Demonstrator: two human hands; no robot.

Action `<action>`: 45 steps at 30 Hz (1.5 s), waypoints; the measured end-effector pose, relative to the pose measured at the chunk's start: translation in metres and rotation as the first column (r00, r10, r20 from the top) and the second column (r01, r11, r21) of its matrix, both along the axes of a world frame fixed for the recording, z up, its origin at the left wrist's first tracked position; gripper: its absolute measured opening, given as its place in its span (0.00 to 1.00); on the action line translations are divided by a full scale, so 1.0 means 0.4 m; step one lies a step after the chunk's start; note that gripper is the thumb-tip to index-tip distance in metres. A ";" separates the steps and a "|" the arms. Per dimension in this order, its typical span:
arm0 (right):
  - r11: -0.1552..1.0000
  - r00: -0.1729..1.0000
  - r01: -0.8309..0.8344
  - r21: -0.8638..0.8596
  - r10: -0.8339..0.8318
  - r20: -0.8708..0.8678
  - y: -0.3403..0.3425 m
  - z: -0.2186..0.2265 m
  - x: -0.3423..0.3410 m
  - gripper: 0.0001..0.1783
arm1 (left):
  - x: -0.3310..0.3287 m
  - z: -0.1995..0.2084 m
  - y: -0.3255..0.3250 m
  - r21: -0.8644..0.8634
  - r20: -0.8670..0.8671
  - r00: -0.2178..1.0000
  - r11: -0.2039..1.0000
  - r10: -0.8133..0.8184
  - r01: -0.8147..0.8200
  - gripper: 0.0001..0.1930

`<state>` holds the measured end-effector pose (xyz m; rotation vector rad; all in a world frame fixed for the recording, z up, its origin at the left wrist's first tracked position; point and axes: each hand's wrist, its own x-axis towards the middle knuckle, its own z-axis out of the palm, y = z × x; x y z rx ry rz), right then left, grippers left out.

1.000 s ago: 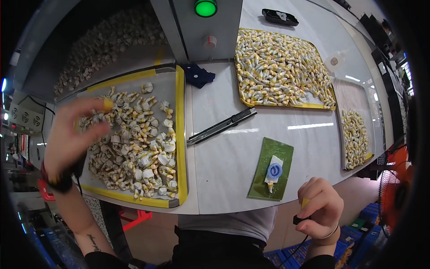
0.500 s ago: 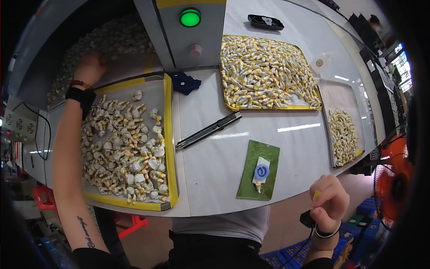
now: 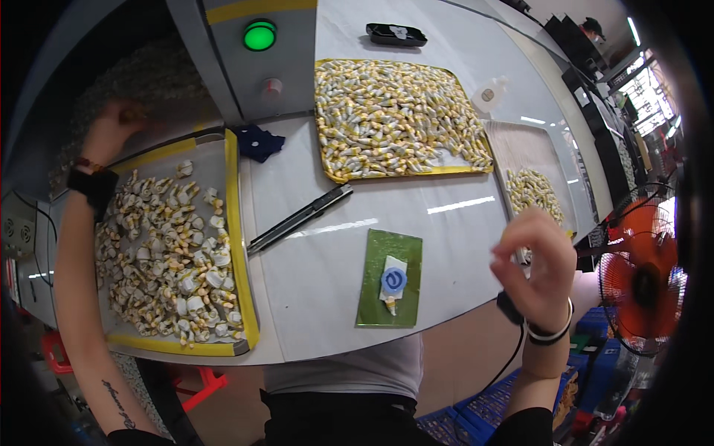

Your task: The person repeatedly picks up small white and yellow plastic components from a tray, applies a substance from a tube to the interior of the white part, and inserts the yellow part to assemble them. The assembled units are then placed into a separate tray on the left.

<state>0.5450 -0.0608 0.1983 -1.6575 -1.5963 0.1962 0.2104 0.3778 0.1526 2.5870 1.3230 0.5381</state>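
My left hand (image 3: 111, 132) reaches into a shadowed grey bay over a heap of small pale pieces (image 3: 145, 78); its fingers are too dark to read. My right hand (image 3: 541, 260) is raised at the right edge of the table, thumb and fingertips pinched together. What the pinch holds, if anything, I cannot make out. Between my arms a green mat (image 3: 370, 301) lies on the table. On it rests a small white piece with a blue ring (image 3: 393, 280) and a yellow-and-white tip (image 3: 391, 305). Under my left forearm stands a yellow-taped tray (image 3: 245, 297) of loose white-and-yellow pieces (image 3: 175, 256).
A fuller tray (image 3: 401, 175) of tapered pieces sits at the far middle. Another tray (image 3: 524, 137), partly filled, stands at right. A utility knife (image 3: 301, 218), dark cloth (image 3: 258, 143), clear bottle (image 3: 487, 97) and black case (image 3: 396, 34) lie about. An orange fan (image 3: 643, 275) stands right.
The view has shifted, so the table things sit further left. My right hand has risen toward the right tray, still pinched. My left hand stays in the bay.
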 end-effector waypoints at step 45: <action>0.885 0.863 -0.303 -0.353 0.412 0.292 0.056 -0.104 -0.068 0.13 | 0.173 -0.084 -0.867 -0.542 0.497 0.552 -0.258 0.670 0.800 0.23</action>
